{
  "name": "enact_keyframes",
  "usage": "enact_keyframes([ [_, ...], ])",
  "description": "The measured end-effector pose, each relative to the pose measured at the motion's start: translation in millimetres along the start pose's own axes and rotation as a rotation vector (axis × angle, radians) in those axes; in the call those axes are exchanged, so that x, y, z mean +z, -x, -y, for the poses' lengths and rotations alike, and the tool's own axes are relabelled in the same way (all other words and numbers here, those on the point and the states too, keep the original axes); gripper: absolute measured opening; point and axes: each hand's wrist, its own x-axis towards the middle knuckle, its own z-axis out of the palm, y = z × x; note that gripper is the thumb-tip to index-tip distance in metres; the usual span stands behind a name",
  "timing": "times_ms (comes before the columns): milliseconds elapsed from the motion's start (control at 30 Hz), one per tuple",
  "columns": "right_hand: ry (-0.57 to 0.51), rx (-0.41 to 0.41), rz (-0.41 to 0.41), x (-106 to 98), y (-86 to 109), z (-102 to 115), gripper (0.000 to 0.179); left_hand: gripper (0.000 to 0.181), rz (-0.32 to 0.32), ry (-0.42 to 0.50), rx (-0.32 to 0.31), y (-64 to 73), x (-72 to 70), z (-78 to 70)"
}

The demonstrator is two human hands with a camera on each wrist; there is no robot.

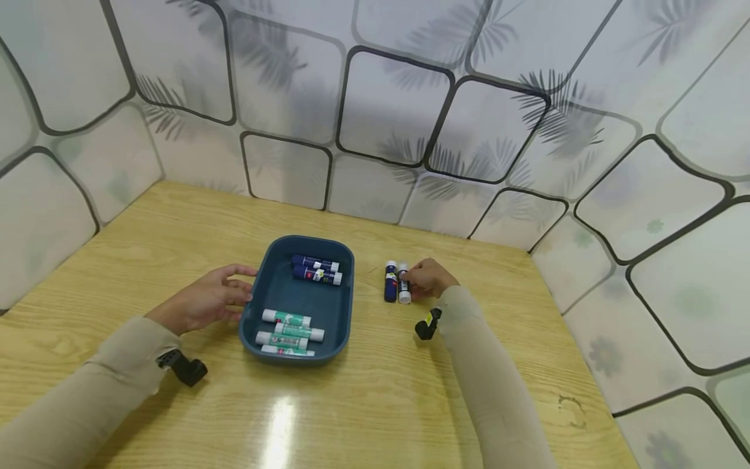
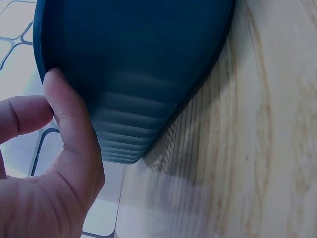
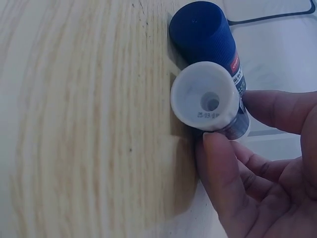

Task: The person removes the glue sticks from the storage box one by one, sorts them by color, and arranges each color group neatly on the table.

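A dark blue plastic bin (image 1: 249, 332) sits on the wooden table. My left hand (image 1: 213, 298) is at its left side, with relaxed fingers touching the outer wall near the rim; in the left wrist view the thumb (image 2: 69, 114) lies against that wall. To the bin's right, my right hand (image 1: 430, 278) pinches a glue stick (image 1: 404, 296) with a white end, which lies on the table. Seen from the right wrist, its hollow white base (image 3: 190, 94) faces the camera. Close along its left side lies another glue stick, dark blue (image 1: 390, 290) with a white end.
Two dark blue glue sticks (image 1: 316, 275) lie at the back of the bin, and several green-and-white glue sticks (image 1: 290, 330) at its front. A patterned wall covering (image 1: 287, 170) borders the table (image 1: 375, 404) at the back and sides.
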Motion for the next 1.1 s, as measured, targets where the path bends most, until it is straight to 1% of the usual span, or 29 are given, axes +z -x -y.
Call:
enact_keyframes([
  [300, -0.031, 0.002, 0.02, -3.2, 2.1, 1.8, 0.031, 0.057, -0.002, 0.008, -0.006, 1.3, -0.7, 0.6],
  [633, -0.037, -0.02, 0.018, -15.1, 8.0, 5.3, 0.034, 0.057, -0.003, 0.005, -0.005, 0.5, 0.2, -0.1],
  [800, -0.027, -0.045, 0.026, -20.8, 13.7, 10.5, 0.034, 0.056, -0.007, 0.012, -0.008, 0.0, 0.2, 0.8],
  [967, 0.001, -0.068, 0.024, -23.0, 17.6, 15.1, 0.03, 0.055, -0.003, 0.029, 0.0, 0.1, -0.6, 3.5],
  [1100, 0.013, -0.104, 0.031, -24.2, 19.9, 21.6, 0.034, 0.055, 0.0, 0.032, 0.007, -0.2, -2.0, 3.8],
])
